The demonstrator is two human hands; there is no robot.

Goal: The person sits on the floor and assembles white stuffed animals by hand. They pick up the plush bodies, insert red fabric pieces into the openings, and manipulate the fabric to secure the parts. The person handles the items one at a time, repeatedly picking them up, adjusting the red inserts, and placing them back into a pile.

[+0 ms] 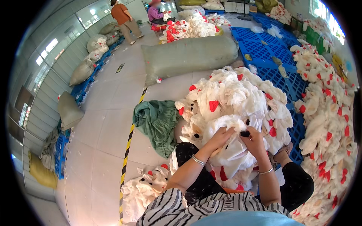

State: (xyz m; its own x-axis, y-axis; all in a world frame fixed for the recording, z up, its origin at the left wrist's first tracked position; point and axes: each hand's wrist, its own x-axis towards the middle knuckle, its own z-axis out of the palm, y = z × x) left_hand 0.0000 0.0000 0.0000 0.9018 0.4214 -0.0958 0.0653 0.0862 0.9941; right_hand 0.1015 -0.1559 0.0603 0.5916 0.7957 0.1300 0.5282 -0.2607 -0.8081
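Across my lap lies a white plush skin (230, 155), limp and unstuffed, with a small black furry patch (245, 133) at its upper edge. My left hand (221, 138) pinches its cloth on the left of that patch. On the other side, my right hand (254, 142) is closed on the cloth right beside the black patch. Both hands are close together, and my fingertips are partly hidden in the fur. Directly beyond them rises a big pile of similar white plush skins (233, 90) with red and black parts.
Left of the pile lies a crumpled green sack (156, 124). A long stuffed sack (192, 56) lies beyond it. Blue plastic pallets (260, 45) and another plush heap (320, 139) line the right. A smaller heap (145, 190) sits near my left. Two people are in the background.
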